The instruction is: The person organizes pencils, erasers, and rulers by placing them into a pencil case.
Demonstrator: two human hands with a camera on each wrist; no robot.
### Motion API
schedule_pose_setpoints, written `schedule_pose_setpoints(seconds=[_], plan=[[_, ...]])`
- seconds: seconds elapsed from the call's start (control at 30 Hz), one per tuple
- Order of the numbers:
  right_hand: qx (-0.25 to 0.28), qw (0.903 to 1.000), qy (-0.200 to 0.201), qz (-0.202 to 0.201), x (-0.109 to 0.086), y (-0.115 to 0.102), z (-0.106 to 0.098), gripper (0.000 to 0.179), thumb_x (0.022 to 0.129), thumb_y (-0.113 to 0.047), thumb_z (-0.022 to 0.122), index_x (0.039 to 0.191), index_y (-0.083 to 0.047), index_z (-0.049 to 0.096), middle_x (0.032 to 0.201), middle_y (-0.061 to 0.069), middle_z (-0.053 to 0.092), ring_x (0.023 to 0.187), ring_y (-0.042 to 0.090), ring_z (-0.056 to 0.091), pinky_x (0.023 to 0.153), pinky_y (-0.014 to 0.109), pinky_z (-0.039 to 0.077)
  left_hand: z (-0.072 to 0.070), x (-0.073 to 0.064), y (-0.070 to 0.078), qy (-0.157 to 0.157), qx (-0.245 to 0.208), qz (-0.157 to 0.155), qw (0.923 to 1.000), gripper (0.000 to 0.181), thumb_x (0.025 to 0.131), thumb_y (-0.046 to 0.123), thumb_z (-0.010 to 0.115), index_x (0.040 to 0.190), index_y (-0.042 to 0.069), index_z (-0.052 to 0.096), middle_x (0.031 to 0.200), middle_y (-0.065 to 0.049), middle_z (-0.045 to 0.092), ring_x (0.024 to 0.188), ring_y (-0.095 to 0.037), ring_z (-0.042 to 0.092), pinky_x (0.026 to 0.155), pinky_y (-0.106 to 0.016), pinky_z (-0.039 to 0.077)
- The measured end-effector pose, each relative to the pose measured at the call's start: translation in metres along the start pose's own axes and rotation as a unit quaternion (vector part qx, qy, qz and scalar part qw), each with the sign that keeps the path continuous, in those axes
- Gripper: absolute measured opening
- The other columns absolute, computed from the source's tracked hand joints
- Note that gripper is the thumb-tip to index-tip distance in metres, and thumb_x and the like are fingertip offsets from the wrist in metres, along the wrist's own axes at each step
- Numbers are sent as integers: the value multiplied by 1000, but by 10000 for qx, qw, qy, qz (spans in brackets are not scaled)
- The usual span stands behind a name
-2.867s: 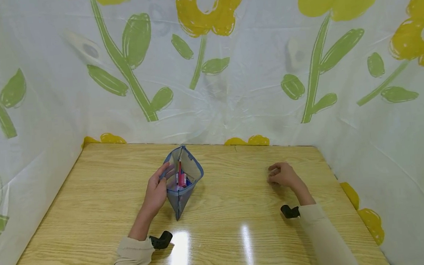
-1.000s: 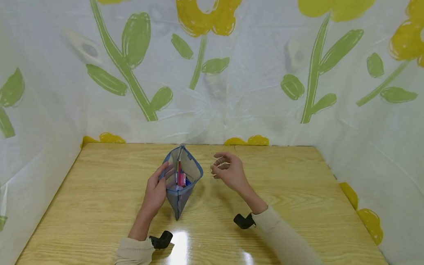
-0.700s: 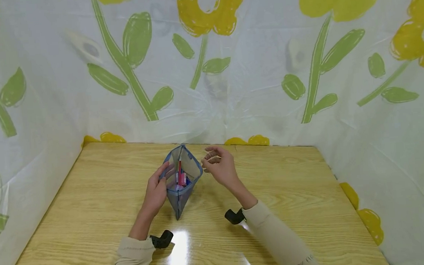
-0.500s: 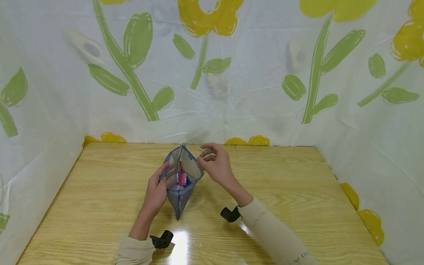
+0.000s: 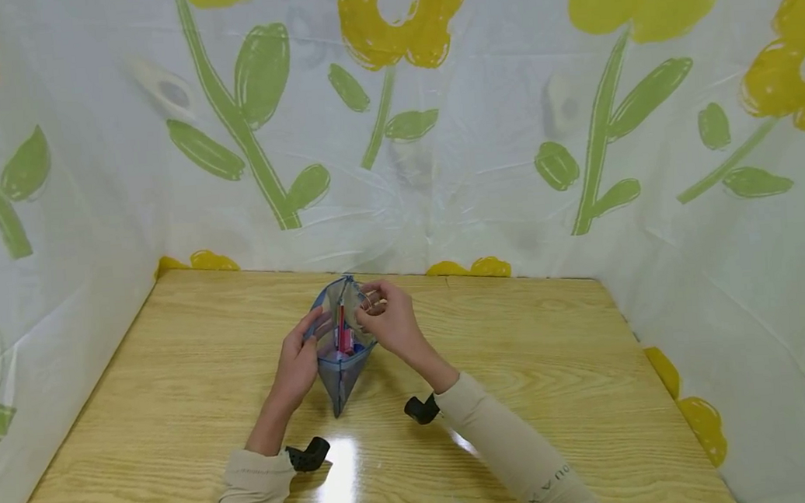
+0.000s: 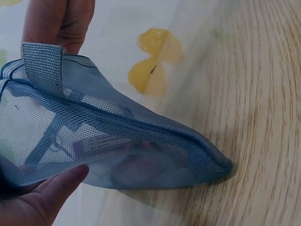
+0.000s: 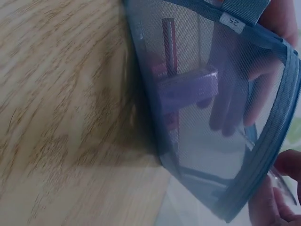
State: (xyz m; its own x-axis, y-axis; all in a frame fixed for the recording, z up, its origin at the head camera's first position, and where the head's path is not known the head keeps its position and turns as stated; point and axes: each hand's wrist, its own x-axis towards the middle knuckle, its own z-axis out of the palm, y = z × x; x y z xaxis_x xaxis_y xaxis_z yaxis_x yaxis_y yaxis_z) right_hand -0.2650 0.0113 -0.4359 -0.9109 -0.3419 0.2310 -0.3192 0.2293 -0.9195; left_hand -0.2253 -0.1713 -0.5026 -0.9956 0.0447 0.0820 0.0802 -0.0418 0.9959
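A blue mesh zip pouch (image 5: 338, 384) stands on the wooden table with its top spread wide. My left hand (image 5: 296, 372) holds it by the left side, fingers showing through the mesh. Inside are a red pencil (image 5: 341, 327) and a pink-and-white block like a boxed eraser (image 5: 348, 341), the latter seen through the mesh as a purplish block (image 7: 188, 87) in the right wrist view. My right hand (image 5: 395, 320) is at the right rim, fingertips over the mouth. Thumb and finger pinch a thin clear strip (image 7: 283, 185); what it is I cannot tell.
The light wooden table (image 5: 523, 368) is bounded at the back and sides by a white flowered sheet (image 5: 479, 137). A black wrist mount (image 5: 422, 410) sits under the right wrist, and another mount (image 5: 308, 454) beside the left.
My right hand has come from the table's right side leftward to the pouch, its fingertips now over the mouth. The pouch's right rim has shifted slightly inward. My left hand stays put.
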Motion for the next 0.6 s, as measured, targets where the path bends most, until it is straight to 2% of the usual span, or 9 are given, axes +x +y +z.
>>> schedule_pose_setpoints(seconds=[0.23, 0.33, 0.43, 0.5, 0.6], plan=[[-466, 9980, -81, 431, 12, 33, 10, 38, 95, -4, 69, 131, 1, 58, 104, 17, 67, 89, 29, 73, 67, 30, 64, -1, -1, -1, -49, -35, -14, 10000, 54, 105, -2, 17, 159, -6, 20, 158, -29, 33, 147, -44, 35, 115, -54, 38], [-408, 9975, -166, 548, 11, 30, 8, 37, 95, -4, 69, 131, 1, 58, 106, 17, 66, 91, 29, 72, 69, 35, 65, -2, -2, -1, -60, -53, 21, 10000, 54, 105, -2, 17, 159, -6, 20, 158, -29, 33, 146, -44, 36, 115, -53, 39], [-196, 9980, -219, 554, 9, 28, 6, 36, 96, -2, 67, 131, 2, 59, 107, 19, 65, 92, 30, 72, 74, 45, 65, -3, -2, -1, -37, -28, 51, 10000, 54, 105, -2, 18, 159, -7, 20, 158, -29, 33, 146, -44, 36, 115, -53, 39], [-75, 9985, -250, 484, 7, 27, 4, 37, 96, -1, 67, 131, 3, 58, 108, 20, 65, 93, 32, 72, 76, 51, 64, -4, -2, 0, -17, 18, 74, 10000, 54, 105, -2, 18, 159, -7, 20, 158, -29, 33, 146, -44, 37, 114, -53, 39], [-146, 9993, -254, 220, 5, 28, 1, 37, 97, -4, 66, 132, 4, 58, 110, 20, 66, 95, 33, 71, 78, 51, 63, -4, -2, 0, 5, 65, 92, 9999, 53, 105, -3, 19, 158, -7, 21, 158, -28, 34, 145, -44, 37, 114, -54, 40]])
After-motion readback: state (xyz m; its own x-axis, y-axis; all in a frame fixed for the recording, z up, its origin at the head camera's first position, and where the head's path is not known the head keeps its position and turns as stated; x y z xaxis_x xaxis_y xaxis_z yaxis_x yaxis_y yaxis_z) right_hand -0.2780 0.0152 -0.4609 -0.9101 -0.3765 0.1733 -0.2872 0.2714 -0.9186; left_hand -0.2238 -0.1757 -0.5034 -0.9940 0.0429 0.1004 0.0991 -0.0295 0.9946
